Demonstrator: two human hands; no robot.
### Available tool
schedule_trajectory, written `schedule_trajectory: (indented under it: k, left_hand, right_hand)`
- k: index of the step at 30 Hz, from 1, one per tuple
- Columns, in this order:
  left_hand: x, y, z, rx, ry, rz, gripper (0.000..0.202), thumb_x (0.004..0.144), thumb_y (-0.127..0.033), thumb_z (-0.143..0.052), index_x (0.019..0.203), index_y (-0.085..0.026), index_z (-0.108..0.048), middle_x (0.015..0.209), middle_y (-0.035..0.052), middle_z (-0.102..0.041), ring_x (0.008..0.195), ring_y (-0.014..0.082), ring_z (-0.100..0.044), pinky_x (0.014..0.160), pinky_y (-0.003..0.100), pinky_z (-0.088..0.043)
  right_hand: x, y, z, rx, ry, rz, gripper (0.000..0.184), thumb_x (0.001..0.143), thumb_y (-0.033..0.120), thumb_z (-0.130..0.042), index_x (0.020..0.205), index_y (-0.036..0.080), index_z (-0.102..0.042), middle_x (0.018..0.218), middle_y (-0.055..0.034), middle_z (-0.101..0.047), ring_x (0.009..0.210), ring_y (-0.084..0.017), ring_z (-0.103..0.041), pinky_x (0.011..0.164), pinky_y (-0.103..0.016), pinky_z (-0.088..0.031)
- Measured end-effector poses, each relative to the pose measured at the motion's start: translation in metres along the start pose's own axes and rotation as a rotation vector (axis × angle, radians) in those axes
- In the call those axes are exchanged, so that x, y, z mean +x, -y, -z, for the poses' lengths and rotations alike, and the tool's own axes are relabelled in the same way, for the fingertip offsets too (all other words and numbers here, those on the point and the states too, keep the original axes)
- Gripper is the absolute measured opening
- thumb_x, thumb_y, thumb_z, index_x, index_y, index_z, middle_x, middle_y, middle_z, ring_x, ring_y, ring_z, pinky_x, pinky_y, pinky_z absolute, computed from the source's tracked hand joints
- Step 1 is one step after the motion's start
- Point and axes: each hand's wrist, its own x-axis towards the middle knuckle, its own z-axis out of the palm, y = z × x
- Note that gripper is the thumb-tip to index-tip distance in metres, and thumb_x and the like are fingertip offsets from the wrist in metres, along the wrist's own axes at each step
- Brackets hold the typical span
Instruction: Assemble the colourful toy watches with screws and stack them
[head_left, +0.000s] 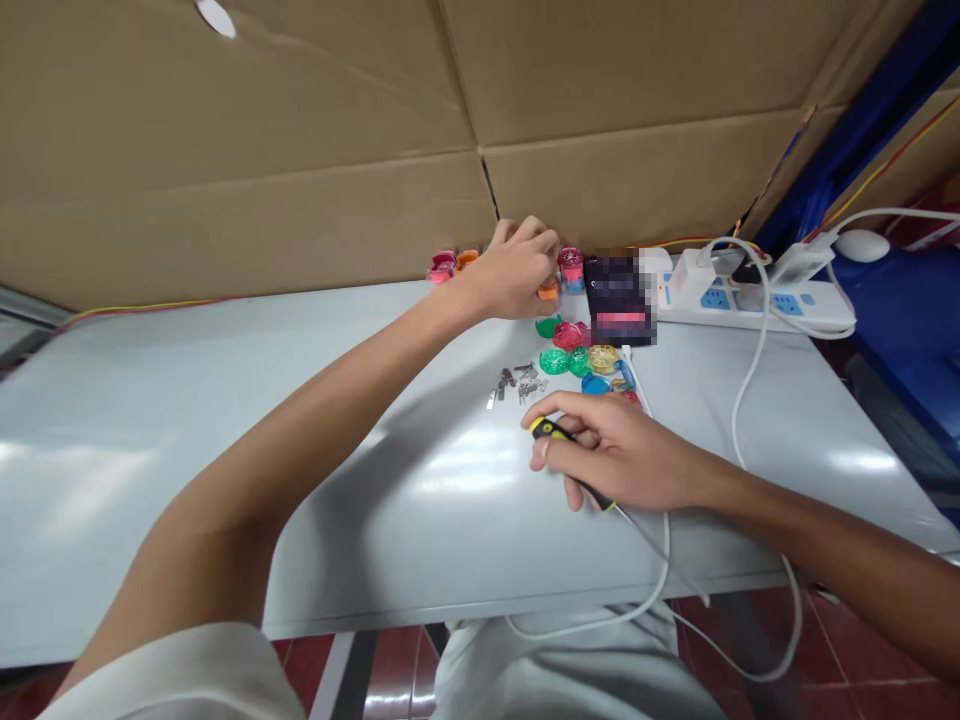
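The right hand [630, 455] is gripping a black-yellow tool [549, 430]. The left hand [521, 270] is bending over far plastic pieces [549, 291] — any grip being hidden.

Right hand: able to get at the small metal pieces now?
Probably yes: nothing visible stands between the right hand and the small metal pieces near it, though the black-and-yellow tool in its grip may hinder picking.

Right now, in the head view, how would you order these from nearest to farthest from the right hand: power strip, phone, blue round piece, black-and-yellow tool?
1. Black-and-yellow tool: in the right hand's grip.
2. Blue round piece: just beyond the hand.
3. Phone: farther back.
4. Power strip: back and to the right.
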Motion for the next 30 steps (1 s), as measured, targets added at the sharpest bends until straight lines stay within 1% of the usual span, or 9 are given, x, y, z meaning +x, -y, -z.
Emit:
schedule_trajectory:
  k: [2,4,7,10,12,15,19,26,30]
  left_hand:
    - [-0.01,-0.005,0.015,-0.1,-0.018,0.004,0.023,0.077,-0.033,-0.078,0.084,-0.012,-0.073,0.116,0.0142,-0.064,0.122,0.0418,-0.053,0.105,0.061,-0.042]
    - [-0.027,-0.011,0.034,-0.217,-0.036,0.002,0.022,0.075,-0.034,-0.08,0.083,-0.015,-0.072,0.114,0.0114,-0.065,0.119,0.038,-0.055,0.102,0.055,-0.045]
    - [-0.061,-0.02,0.056,-0.377,0.018,-0.012,0.016,0.078,-0.029,-0.074,0.09,-0.018,-0.071,0.112,0.0079,-0.065,0.11,0.0287,-0.06,0.1,0.045,-0.049]
    - [-0.1,-0.026,0.062,-0.51,0.05,-0.003,0.016,0.079,-0.02,-0.071,0.095,-0.02,-0.071,0.115,0.0059,-0.064,0.108,0.024,-0.062,0.1,0.039,-0.05]
    - [-0.124,-0.028,0.059,-0.589,0.054,0.007,0.021,0.077,-0.014,-0.069,0.097,-0.021,-0.071,0.111,0.005,-0.064,0.103,0.0211,-0.063,0.095,0.035,-0.051]
    - [-0.152,-0.035,0.055,-0.685,0.082,0.054,0.035,0.072,-0.004,-0.065,0.101,-0.022,-0.07,0.112,0.0034,-0.063,0.101,0.0183,-0.063,0.094,0.033,-0.05]
    - [-0.172,-0.054,0.054,-0.828,0.116,0.054,0.036,0.071,-0.001,-0.063,0.099,-0.022,-0.069,0.11,0.0031,-0.062,0.097,0.0166,-0.062,0.089,0.03,-0.051]
    - [-0.171,-0.079,0.047,-0.944,0.266,-0.026,0.042,0.067,0.002,-0.061,0.102,-0.021,-0.067,0.114,0.0043,-0.063,0.1,0.0179,-0.063,0.089,0.03,-0.055]
    - [-0.17,-0.079,0.042,-0.987,0.238,-0.047,0.048,0.065,0.003,-0.06,0.105,-0.021,-0.068,0.116,0.0051,-0.064,0.102,0.0187,-0.065,0.092,0.03,-0.055]
  right_hand:
    - [-0.002,0.003,0.003,0.082,-0.029,0.018,0.03,0.105,0.048,-0.051,0.124,0.026,-0.06,0.08,0.0023,-0.068,0.057,-0.009,-0.063,0.052,-0.021,-0.048]
    - [-0.002,0.007,0.006,0.124,-0.137,0.077,0.031,0.104,0.05,-0.053,0.121,0.026,-0.062,0.075,0.0037,-0.065,0.05,-0.007,-0.057,0.045,-0.018,-0.043]
    - [0.002,0.013,0.012,0.161,-0.454,0.245,0.023,0.102,0.044,-0.06,0.114,0.025,-0.063,0.072,0.0054,-0.059,0.045,-0.005,-0.051,0.037,-0.017,-0.037]
    - [0.007,0.014,0.019,0.134,-0.762,0.456,0.021,0.1,0.038,-0.064,0.115,0.025,-0.057,0.072,0.0054,-0.059,0.045,-0.007,-0.056,0.039,-0.02,-0.044]
    - [0.01,0.011,0.024,0.055,-0.859,0.559,0.023,0.099,0.037,-0.065,0.116,0.026,-0.055,0.076,0.0039,-0.061,0.05,-0.009,-0.061,0.045,-0.021,-0.051]
    - [0.012,0.002,0.029,-0.127,-0.904,0.615,0.023,0.1,0.037,-0.065,0.118,0.027,-0.055,0.088,0.0006,-0.065,0.06,-0.009,-0.066,0.052,-0.021,-0.056]
    - [0.015,-0.012,0.03,-0.281,-0.857,0.613,0.027,0.1,0.036,-0.065,0.124,0.028,-0.055,0.098,-0.0003,-0.068,0.067,-0.008,-0.069,0.059,-0.021,-0.06]
    - [0.017,-0.018,0.033,-0.375,-0.918,0.615,0.032,0.099,0.039,-0.067,0.126,0.028,-0.056,0.104,-0.0032,-0.069,0.075,-0.011,-0.071,0.065,-0.025,-0.061]
    - [0.017,-0.019,0.035,-0.427,-0.93,0.626,0.032,0.097,0.038,-0.069,0.125,0.027,-0.057,0.1,-0.002,-0.069,0.072,-0.01,-0.069,0.064,-0.025,-0.06]
